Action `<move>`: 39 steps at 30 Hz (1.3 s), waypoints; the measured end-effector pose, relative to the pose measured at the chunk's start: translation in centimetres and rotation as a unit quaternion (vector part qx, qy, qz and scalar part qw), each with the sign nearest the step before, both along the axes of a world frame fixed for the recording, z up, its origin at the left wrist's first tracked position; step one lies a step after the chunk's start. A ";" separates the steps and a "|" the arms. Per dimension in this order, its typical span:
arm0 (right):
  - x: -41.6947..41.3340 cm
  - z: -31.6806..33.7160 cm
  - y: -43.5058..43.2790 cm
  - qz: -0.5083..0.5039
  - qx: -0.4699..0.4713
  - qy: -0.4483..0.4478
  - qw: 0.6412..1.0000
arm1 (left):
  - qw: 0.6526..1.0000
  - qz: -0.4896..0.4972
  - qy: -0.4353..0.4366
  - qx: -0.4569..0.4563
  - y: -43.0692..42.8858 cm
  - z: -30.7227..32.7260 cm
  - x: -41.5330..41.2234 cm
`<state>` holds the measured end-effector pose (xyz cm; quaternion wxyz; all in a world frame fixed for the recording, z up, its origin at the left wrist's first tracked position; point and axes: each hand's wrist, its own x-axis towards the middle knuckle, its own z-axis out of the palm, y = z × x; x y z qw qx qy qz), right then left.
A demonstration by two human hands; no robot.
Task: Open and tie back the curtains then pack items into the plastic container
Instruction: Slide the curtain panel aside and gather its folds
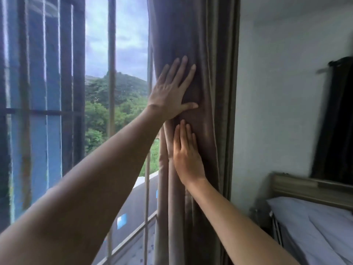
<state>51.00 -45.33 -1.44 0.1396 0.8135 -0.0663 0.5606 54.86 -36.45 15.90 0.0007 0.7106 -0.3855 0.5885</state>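
A grey-brown curtain (pixel 208 44) hangs bunched into folds at the right side of the window, against the wall edge. My left hand (pixel 170 92) lies flat on the bunched fabric at mid height, fingers straight and spread, thumb pointing right. Just below it my right hand (pixel 188 155) presses flat on the same folds, fingers straight and pointing up. Neither hand grips the cloth. No tie-back and no plastic container are in view.
The window (pixel 118 83) with metal bars (pixel 111 54) fills the left, with green hills outside. A white wall (pixel 286 92) stands right of the curtain. A bed (pixel 315 226) with a wooden headboard (pixel 298 186) sits at lower right, and dark fabric (pixel 338 121) hangs above it.
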 end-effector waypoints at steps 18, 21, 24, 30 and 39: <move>12.5 -0.8 -22.7 -0.018 0.032 0.033 0.999 | 0.999 -0.001 0.040 0.005 -24.2 -1.2 13.6; 13.9 -0.2 -25.3 -0.009 0.036 0.034 0.999 | 0.999 -0.012 0.051 0.002 -26.8 -0.7 14.9; 14.7 -0.1 -27.7 -0.012 0.049 0.050 0.997 | 0.999 -0.023 0.049 0.006 -29.4 -0.9 15.9; 16.4 0.1 -32.5 -0.036 0.041 0.065 0.996 | 0.997 -0.014 0.070 -0.001 -34.3 -0.6 17.9; 16.7 0.9 -34.2 -0.052 0.050 0.095 0.993 | 0.994 -0.015 0.108 0.022 -37.3 0.0 19.3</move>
